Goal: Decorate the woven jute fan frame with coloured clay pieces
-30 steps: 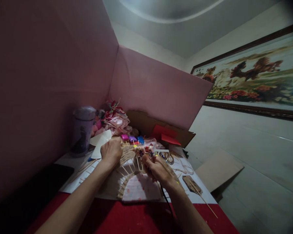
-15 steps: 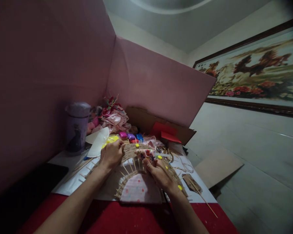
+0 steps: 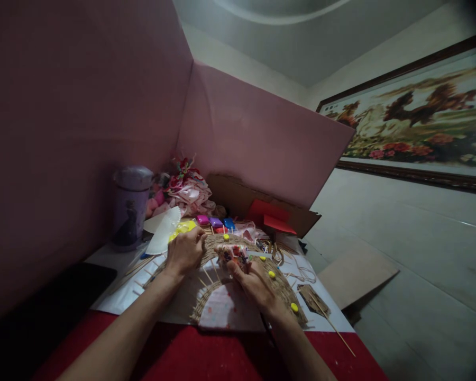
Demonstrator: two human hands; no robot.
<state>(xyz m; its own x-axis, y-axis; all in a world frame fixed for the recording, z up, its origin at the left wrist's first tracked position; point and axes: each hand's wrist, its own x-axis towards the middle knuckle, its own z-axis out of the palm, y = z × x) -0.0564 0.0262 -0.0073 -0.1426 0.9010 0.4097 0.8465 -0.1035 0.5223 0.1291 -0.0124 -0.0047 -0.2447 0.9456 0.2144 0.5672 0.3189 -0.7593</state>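
A fan-shaped piece of woven twine on thin sticks (image 3: 275, 283) lies on white paper, with several yellow dots (image 3: 272, 274) along its band and pale spotted cloth (image 3: 222, 307) in its inner arch. My left hand (image 3: 185, 251) rests at the upper left of the band, fingers pinched together; what they hold, if anything, is too small to make out. My right hand (image 3: 254, 281) grips a small multicoloured patterned item (image 3: 236, 255) over the middle of the fan, thumb on top.
Behind stand a purple canister (image 3: 130, 211), crumpled pink cloth (image 3: 192, 196), coloured clay packets (image 3: 215, 222) and red paper (image 3: 280, 224). A brown piece with a stick (image 3: 314, 300) lies at right. Pink panels (image 3: 257, 132) rise behind the table.
The view has shifted slightly, moving most things a little to the right. My right hand and the patterned item have moved slightly left towards my left hand, which keeps its pinch.
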